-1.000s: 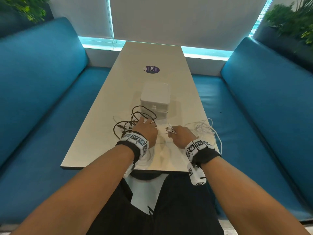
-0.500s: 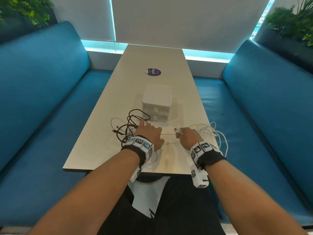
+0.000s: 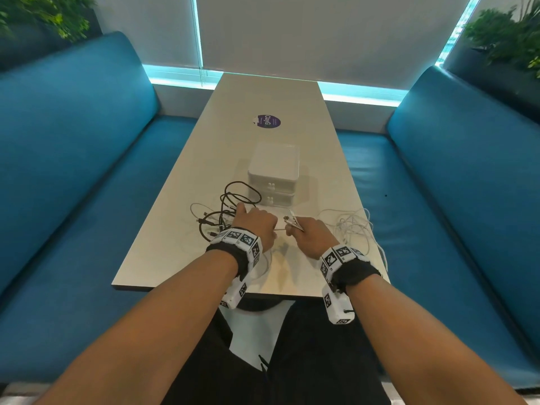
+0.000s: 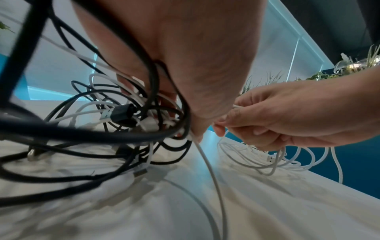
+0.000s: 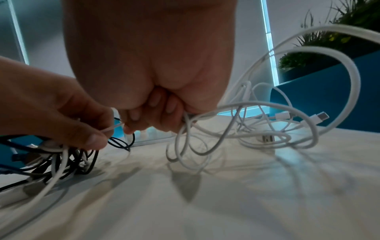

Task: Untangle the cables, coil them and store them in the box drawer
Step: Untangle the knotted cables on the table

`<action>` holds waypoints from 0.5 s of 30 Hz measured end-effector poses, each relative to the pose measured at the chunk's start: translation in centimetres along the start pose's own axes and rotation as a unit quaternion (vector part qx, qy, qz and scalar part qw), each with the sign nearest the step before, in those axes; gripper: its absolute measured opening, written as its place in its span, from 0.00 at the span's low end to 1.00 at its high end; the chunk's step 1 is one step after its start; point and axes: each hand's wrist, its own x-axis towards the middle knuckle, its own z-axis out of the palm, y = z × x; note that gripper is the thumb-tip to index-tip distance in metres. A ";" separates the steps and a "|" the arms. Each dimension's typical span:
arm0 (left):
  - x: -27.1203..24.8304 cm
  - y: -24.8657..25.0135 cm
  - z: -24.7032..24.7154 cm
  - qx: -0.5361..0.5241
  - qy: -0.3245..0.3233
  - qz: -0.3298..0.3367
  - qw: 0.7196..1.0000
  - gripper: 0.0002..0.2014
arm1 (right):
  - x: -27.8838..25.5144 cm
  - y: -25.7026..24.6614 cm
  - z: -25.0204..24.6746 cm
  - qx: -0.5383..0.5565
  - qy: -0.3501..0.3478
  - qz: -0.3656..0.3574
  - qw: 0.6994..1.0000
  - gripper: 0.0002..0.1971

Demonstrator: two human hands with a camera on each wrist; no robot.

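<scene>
Blue benches (image 3: 73, 159) flanked the table (image 3: 175, 229) where you worked. Your left hand (image 3: 257, 226) was curled over the black tangle (image 3: 222, 217), pinching a white cable (image 4: 207, 162) at the fingertips. Your right hand (image 3: 312, 235) was fisted around the same cable, plugs (image 3: 290, 219) sticking out above the knuckles. White loops (image 3: 353, 226) lay just right of that hand, near the table edge. Beyond both hands stood the box (image 3: 274, 168), drawers closed, with black loops touching its front corner.
</scene>
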 end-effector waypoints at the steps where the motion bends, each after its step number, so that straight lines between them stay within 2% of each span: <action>1: -0.1 0.0 0.0 0.008 -0.010 0.001 1.000 0.06 | 0.1 0.1 -0.1 -0.006 0.000 0.004 1.000 0.13; 10: -1.0 -0.3 -0.5 -0.043 -0.033 0.005 0.999 0.20 | 0.8 1.4 -0.6 -0.032 0.040 0.068 0.996 0.12; 13: -1.3 -0.6 -0.6 -0.069 -0.010 0.013 0.997 0.27 | 1.1 1.9 -0.7 -0.048 0.058 0.083 0.994 0.14; 15: -1.5 -0.5 -0.9 -0.065 0.012 0.029 0.997 0.26 | 1.2 1.9 -0.8 -0.062 0.064 0.088 0.992 0.15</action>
